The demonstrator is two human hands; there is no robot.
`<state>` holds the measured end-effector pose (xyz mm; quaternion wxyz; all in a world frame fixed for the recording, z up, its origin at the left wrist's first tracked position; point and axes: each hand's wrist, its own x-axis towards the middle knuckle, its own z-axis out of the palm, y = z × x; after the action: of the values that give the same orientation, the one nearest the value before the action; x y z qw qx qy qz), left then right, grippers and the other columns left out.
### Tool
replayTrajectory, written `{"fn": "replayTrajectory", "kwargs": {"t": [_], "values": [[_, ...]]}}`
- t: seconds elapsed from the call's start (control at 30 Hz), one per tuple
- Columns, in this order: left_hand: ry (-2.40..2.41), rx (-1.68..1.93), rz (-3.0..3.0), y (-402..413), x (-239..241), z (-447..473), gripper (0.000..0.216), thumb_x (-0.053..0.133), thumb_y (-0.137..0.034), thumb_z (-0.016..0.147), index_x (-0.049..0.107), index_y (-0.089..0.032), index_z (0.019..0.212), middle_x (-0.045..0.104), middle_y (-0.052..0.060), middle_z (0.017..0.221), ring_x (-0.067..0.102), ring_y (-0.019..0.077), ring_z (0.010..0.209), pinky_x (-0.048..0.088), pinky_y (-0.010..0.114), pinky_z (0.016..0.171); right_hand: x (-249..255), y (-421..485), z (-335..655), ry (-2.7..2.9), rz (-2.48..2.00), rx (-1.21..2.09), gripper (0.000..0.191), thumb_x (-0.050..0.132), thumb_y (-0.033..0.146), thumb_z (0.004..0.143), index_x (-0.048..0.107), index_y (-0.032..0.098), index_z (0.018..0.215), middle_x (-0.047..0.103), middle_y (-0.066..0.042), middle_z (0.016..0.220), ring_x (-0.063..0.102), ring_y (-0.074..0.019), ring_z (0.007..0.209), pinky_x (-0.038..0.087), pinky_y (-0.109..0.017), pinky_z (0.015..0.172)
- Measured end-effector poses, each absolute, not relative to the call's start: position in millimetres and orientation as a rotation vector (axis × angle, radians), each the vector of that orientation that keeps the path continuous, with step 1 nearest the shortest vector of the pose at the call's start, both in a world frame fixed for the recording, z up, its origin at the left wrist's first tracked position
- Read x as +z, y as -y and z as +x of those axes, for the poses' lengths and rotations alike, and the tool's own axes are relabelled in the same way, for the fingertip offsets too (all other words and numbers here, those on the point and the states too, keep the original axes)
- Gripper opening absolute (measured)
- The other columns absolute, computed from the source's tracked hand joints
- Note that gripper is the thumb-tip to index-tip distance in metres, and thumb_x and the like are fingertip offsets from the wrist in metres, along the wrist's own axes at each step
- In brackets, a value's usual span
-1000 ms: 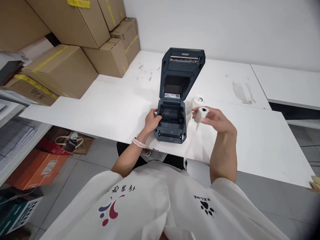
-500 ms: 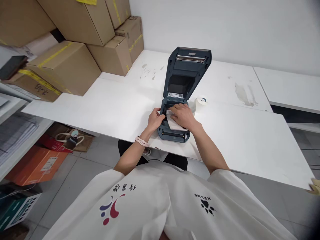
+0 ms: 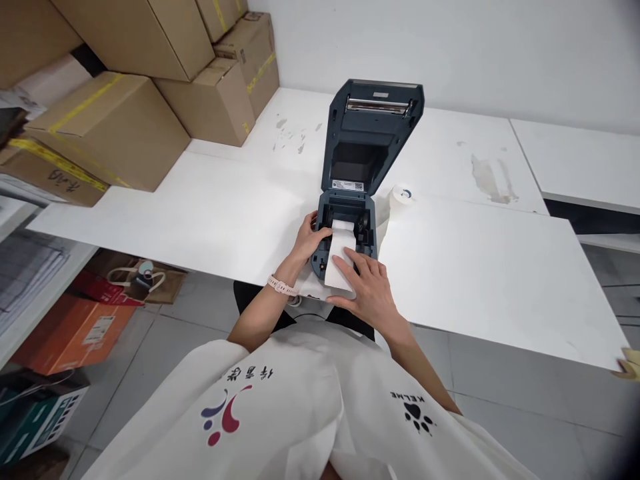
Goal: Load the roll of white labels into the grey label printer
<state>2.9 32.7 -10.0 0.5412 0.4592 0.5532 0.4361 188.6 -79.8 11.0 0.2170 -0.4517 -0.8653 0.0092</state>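
A dark blue-grey label printer (image 3: 370, 220) stands on the white table with its lid (image 3: 373, 133) raised. Inside it lies a paper roll (image 3: 343, 225), and a white paper strip (image 3: 340, 257) runs from it over the front edge. My left hand (image 3: 306, 240) grips the printer's left wall, fingers outside and thumb over the rim beside the roll. Stretched and spread, the fingers of my right hand (image 3: 367, 287) rest on the strip, the thumb near its loose end. Behind the right wall, a second white roll (image 3: 400, 197) stands with a loose tail of paper.
Cardboard boxes (image 3: 115, 127) with yellow tape are stacked at the left of the table (image 3: 225, 220). A white wall (image 3: 450, 53) rises behind. An orange box (image 3: 85, 330) and a bag are on the floor at left. My body is close to the table's front edge.
My right hand has moved from inside the printer towards me, and the paper strip now extends over the front. My left hand stays at the left wall.
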Motion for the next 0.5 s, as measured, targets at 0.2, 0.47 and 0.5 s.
{"fn": "replayTrajectory", "kwargs": {"t": [0.2, 0.47, 0.5], "values": [[-1.344, 0.978, 1.166, -33.8, -12.3, 1.3, 0.068, 0.065, -0.030, 0.080, 0.046, -0.019, 0.145, 0.056, 0.015, 0.150, 0.060, 0.0273, 0.131, 0.053, 0.037, 0.101, 14.4, 68.0, 190.9, 2.470, -1.364, 0.124, 0.052, 0.060, 0.044, 0.099, 0.057, 0.030, 0.149, 0.051, -0.008, 0.161, 0.055, -0.0399, 0.122, 0.045, -0.054, 0.089], [-1.327, 0.963, 1.108, -31.4, -2.2, 1.5, 0.072, 0.067, -0.030, 0.078, 0.045, -0.018, 0.145, 0.053, 0.016, 0.153, 0.058, 0.0287, 0.132, 0.053, 0.037, 0.100, 11.3, 72.4, 202.8, 2.504, -1.242, 0.190, 0.053, 0.059, 0.041, 0.100, 0.052, 0.032, 0.152, 0.049, -0.005, 0.164, 0.046, -0.0350, 0.146, 0.037, -0.052, 0.112], [-1.322, 0.964, 1.098, -31.0, -0.6, 1.6, 0.073, 0.068, -0.031, 0.078, 0.045, -0.018, 0.145, 0.053, 0.016, 0.153, 0.058, 0.0285, 0.132, 0.052, 0.037, 0.100, 11.3, 72.6, 203.2, 2.517, -1.239, 0.190, 0.056, 0.061, 0.043, 0.099, 0.051, 0.032, 0.153, 0.048, -0.005, 0.164, 0.046, -0.0352, 0.146, 0.036, -0.053, 0.114]]}}
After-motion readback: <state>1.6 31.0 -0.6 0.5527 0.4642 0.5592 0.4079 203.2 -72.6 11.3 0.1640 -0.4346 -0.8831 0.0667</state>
